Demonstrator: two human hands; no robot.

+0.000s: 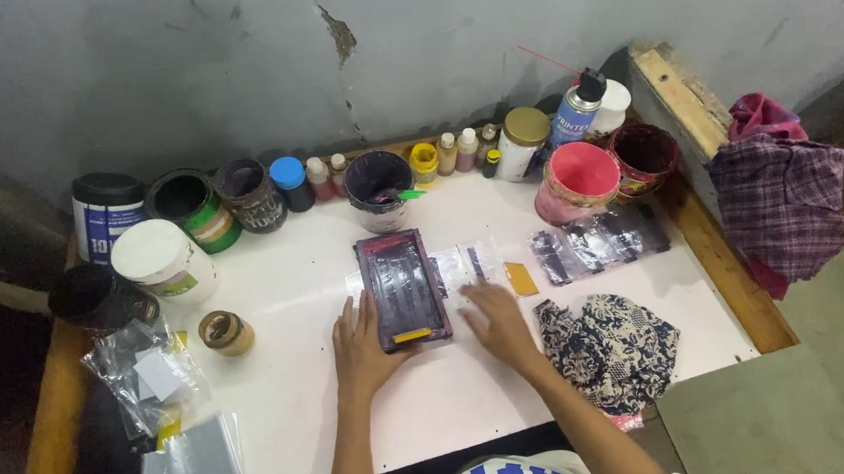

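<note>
Small printing frame [403, 289] flat between both hands, left hand [362, 345] touching.

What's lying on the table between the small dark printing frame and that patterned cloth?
In the head view, the right hand lies between the dark frame and the patterned cloth, pressing on a clear plastic sheet. A small yellow card lies just beyond it.
</note>
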